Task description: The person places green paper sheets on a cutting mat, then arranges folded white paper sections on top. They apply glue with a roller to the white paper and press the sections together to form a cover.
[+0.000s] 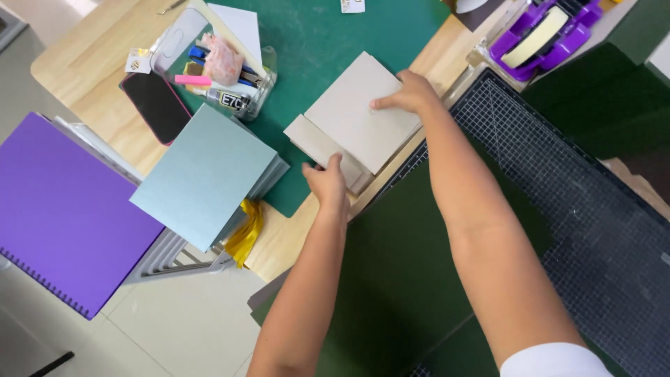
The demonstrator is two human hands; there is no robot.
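A stack of grey cardboard squares (356,112) lies on the green cutting mat (328,42). My right hand (408,94) rests flat on the top square at its far right edge. My left hand (326,183) pinches the near corner of the lower grey pieces (314,143), thumb on top. Both forearms reach in from the bottom of the view.
A pale blue stack of sheets (209,174) with a yellow ribbon (248,230) lies left of the cardboard. A purple spiral notebook (59,209), a black phone (157,105), a clear box of pens (216,66), a purple tape dispenser (541,31) and a dark gridded mat (579,188) surround them.
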